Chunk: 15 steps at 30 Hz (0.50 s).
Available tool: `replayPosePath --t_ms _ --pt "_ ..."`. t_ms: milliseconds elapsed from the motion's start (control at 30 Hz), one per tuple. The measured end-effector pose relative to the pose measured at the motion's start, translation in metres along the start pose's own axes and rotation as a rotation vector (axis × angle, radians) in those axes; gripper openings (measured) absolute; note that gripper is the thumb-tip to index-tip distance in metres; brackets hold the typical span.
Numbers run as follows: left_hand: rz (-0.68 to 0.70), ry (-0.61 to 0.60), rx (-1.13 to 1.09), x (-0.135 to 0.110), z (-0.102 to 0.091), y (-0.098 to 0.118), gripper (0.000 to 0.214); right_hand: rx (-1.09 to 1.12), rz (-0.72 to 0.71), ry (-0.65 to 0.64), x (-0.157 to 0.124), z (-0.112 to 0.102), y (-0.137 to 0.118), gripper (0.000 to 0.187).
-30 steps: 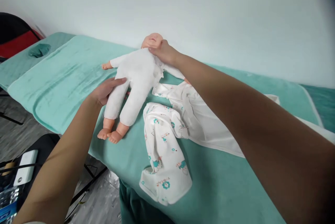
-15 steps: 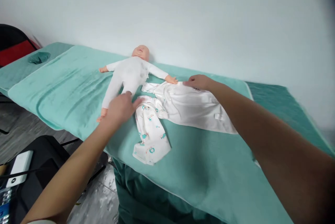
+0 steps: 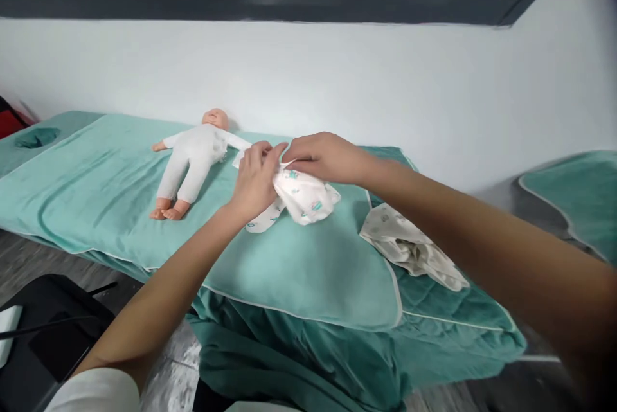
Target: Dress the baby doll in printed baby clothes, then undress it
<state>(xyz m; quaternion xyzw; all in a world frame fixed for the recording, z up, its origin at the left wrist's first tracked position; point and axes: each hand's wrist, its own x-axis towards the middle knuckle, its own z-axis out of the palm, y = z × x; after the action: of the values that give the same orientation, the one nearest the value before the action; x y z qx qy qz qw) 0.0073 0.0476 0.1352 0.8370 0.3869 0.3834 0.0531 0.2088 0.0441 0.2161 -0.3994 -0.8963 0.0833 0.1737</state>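
Both my hands are at a white baby garment (image 3: pixel 308 200) with teal and orange print, bunched up over the green cover. My left hand (image 3: pixel 258 174) pinches its left part. Close beside it, my right hand (image 3: pixel 322 156) has thumb and fingers closed on the garment's upper edge. Part of the cloth hangs or lies below my left hand; its exact shape is hidden. A baby doll (image 3: pixel 193 158) with a white cloth body lies on its back to the left, one arm reaching toward my left hand. A second, cream garment (image 3: pixel 409 248) lies crumpled near my right forearm.
The green-covered bed (image 3: pixel 308 283) stands along a white wall (image 3: pixel 434 78), under a dark window frame (image 3: pixel 308 4). A black chair (image 3: pixel 58 328) with a white device (image 3: pixel 7 335) is at lower left. Another green padded surface (image 3: pixel 578 200) is at far right.
The garment, spread flat before, is now gathered up between my hands. My hands have come together, and the view has shifted right and up, showing the window frame and the cream garment.
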Motion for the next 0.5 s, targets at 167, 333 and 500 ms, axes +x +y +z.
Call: replayPosePath --t_ms 167,333,500 --pt "0.059 -0.049 0.22 0.009 -0.009 0.01 0.008 0.043 0.209 -0.02 -0.051 -0.018 -0.03 0.02" --pt "-0.284 -0.005 0.186 0.007 -0.018 0.016 0.024 0.161 0.575 -0.133 -0.072 0.008 -0.004 0.042" --pt "-0.382 0.134 -0.237 -0.003 -0.013 0.026 0.039 0.435 0.433 -0.037 -0.049 0.066 0.0 0.037"
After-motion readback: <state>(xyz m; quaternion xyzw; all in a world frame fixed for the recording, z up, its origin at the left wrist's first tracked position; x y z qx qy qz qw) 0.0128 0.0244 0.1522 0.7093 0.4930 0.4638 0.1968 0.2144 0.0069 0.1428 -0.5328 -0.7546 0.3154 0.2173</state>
